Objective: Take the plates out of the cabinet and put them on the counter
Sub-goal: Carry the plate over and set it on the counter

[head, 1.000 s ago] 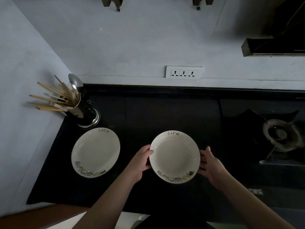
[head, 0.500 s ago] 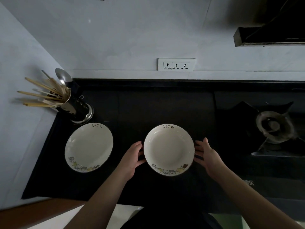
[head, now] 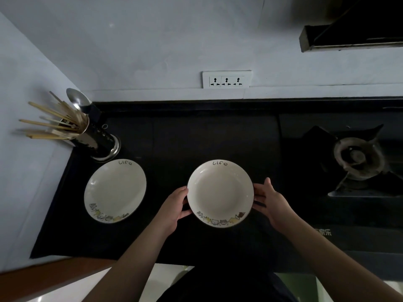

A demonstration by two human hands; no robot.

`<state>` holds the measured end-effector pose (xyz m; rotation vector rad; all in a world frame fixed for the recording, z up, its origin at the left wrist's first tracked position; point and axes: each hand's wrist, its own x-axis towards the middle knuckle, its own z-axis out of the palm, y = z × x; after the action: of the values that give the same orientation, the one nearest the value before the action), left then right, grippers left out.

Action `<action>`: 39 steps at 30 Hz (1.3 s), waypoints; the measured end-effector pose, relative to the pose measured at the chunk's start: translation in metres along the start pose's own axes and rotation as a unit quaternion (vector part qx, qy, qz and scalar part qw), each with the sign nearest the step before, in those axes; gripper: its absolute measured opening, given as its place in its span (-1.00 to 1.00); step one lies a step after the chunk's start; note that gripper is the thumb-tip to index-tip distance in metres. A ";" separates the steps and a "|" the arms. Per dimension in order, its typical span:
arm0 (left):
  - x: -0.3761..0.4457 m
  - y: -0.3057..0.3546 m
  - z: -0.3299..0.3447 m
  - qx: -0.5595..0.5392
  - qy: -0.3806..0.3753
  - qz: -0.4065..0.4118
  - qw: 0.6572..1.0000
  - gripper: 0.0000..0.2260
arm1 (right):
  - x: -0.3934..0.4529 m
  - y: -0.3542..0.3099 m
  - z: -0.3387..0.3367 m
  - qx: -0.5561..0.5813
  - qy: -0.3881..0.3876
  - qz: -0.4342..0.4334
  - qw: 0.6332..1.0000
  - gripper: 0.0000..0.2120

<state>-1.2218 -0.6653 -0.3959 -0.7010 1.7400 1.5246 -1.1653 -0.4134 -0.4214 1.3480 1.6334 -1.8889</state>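
Two white plates with "Life" lettering and a cartoon border lie on the black counter [head: 196,136]. The left plate [head: 115,191] sits alone beside the utensil holder. The right plate [head: 220,194] rests flat in the middle of the counter, between my hands. My left hand [head: 174,207] is at its left rim, fingers loosely bent and touching the edge. On the opposite rim, my right hand [head: 272,203] touches the edge with nearly straight fingers. Neither thumb lies over the rim. The cabinet is out of view.
A metal utensil holder [head: 96,138] with chopsticks and a spoon stands at the back left corner. A gas burner [head: 357,158] is set in the counter to the right. A wall socket [head: 226,79] and a range hood [head: 353,38] are above.
The right plate has come down onto the counter. My left thumb has slid off its rim, and both hands have loosened to its sides.
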 end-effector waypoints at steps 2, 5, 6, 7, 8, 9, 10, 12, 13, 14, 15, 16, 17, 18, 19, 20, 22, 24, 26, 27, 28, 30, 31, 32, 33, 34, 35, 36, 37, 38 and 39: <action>-0.001 0.001 0.001 0.000 -0.001 0.004 1.000 -0.91 | 0.001 0.001 0.000 -0.004 -0.006 -0.004 1.000 -0.45; -0.002 0.006 0.000 -0.001 0.004 -0.007 1.000 -0.73 | 0.004 0.000 0.002 -0.027 -0.002 -0.011 1.000 -0.51; -0.003 0.008 0.000 0.011 0.011 -0.006 1.000 -0.68 | 0.006 0.000 0.003 -0.047 0.007 -0.020 0.999 -0.55; -0.004 0.010 -0.002 0.028 0.022 -0.001 0.999 -0.66 | 0.008 0.002 0.003 -0.083 0.021 -0.038 0.996 -0.59; -0.005 0.011 -0.003 0.049 0.035 0.009 0.998 -0.65 | 0.009 0.003 0.002 -0.130 0.037 -0.065 0.989 -0.61; -0.006 0.012 -0.006 0.079 0.045 0.027 0.996 -0.64 | 0.009 0.004 0.000 -0.178 0.051 -0.097 0.978 -0.62; -0.007 0.012 -0.008 0.115 0.052 0.050 0.991 -0.63 | 0.008 0.005 -0.002 -0.222 0.062 -0.131 0.964 -0.63; -0.010 0.009 -0.012 0.217 0.071 0.124 0.966 -0.63 | 0.005 0.004 -0.005 -0.306 0.076 -0.192 0.929 -0.61; -0.012 0.007 -0.014 0.280 0.088 0.174 0.940 -0.63 | 0.003 0.003 -0.006 -0.344 0.080 -0.211 0.912 -0.57; -0.015 0.006 -0.015 0.337 0.103 0.223 0.909 -0.63 | 0.000 0.002 -0.005 -0.376 0.080 -0.226 0.895 -0.54; -0.019 0.004 -0.015 0.384 0.115 0.268 0.876 -0.63 | -0.004 0.001 -0.004 -0.405 0.077 -0.240 0.879 -0.51; -0.024 0.002 -0.015 0.422 0.123 0.307 0.844 -0.62 | -0.009 0.001 -0.002 -0.434 0.069 -0.256 0.861 -0.49; -0.029 0.000 -0.015 0.461 0.130 0.341 0.809 -0.61 | -0.016 0.000 -0.001 -0.461 0.059 -0.276 0.841 -0.47; -0.034 -0.002 -0.015 0.504 0.141 0.371 0.767 -0.60 | -0.024 0.000 0.002 -0.483 0.048 -0.300 0.821 -0.44; -0.038 -0.005 -0.015 0.547 0.156 0.397 0.720 -0.59 | -0.033 0.000 0.003 -0.502 0.042 -0.330 0.799 -0.41; -0.043 -0.008 -0.016 0.584 0.171 0.416 0.676 -0.56 | -0.042 0.000 0.005 -0.520 0.040 -0.361 0.774 -0.38; -0.053 -0.012 -0.018 0.631 0.187 0.421 0.625 -0.50 | -0.059 0.000 0.009 -0.558 0.046 -0.408 0.721 -0.36; -0.061 -0.018 -0.023 0.654 0.185 0.398 0.617 -0.44 | -0.070 0.003 0.015 -0.596 0.054 -0.428 0.677 -0.37; -0.066 -0.025 -0.030 0.668 0.190 0.380 0.611 -0.42 | -0.079 0.011 0.021 -0.616 0.057 -0.433 0.656 -0.37; -0.069 -0.029 -0.034 0.674 0.193 0.373 0.607 -0.42 | -0.082 0.015 0.023 -0.621 0.060 -0.436 0.649 -0.37; -0.072 -0.034 -0.040 0.675 0.195 0.367 0.609 -0.41 | -0.087 0.018 0.027 -0.626 0.065 -0.441 0.639 -0.37; -0.077 -0.037 -0.045 0.672 0.191 0.362 0.617 -0.40 | -0.092 0.022 0.027 -0.636 0.069 -0.440 0.631 -0.36; -0.078 -0.038 -0.048 0.671 0.192 0.361 0.619 -0.40 | -0.095 0.023 0.026 -0.640 0.068 -0.438 0.628 -0.36; -0.081 -0.039 -0.054 0.671 0.193 0.359 0.619 -0.39 | -0.100 0.025 0.029 -0.644 0.068 -0.439 0.623 -0.36; -0.084 -0.040 -0.061 0.672 0.193 0.358 0.619 -0.38 | -0.105 0.028 0.032 -0.645 0.068 -0.442 0.620 -0.36; -0.087 -0.039 -0.068 0.673 0.192 0.359 0.618 -0.38 | -0.111 0.030 0.036 -0.644 0.067 -0.445 0.619 -0.36; -0.090 -0.038 -0.075 0.674 0.188 0.361 0.616 -0.37 | -0.116 0.033 0.040 -0.642 0.069 -0.447 0.619 -0.36; -0.092 -0.037 -0.081 0.675 0.181 0.366 0.614 -0.36 | -0.123 0.036 0.046 -0.640 0.074 -0.449 0.620 -0.35; -0.095 -0.036 -0.088 0.676 0.173 0.371 0.613 -0.36 | -0.129 0.039 0.052 -0.635 0.077 -0.449 0.623 -0.35; -0.097 -0.036 -0.095 0.678 0.162 0.374 0.612 -0.36 | -0.137 0.043 0.059 -0.631 0.078 -0.449 0.628 -0.34; -0.100 -0.037 -0.104 0.679 0.153 0.376 0.611 -0.36 | -0.145 0.047 0.067 -0.627 0.082 -0.446 0.633 -0.33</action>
<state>-1.1491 -0.7785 -0.3325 0.7129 2.9027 -0.0149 -1.0856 -0.5363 -0.3411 0.0087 3.0292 -0.2699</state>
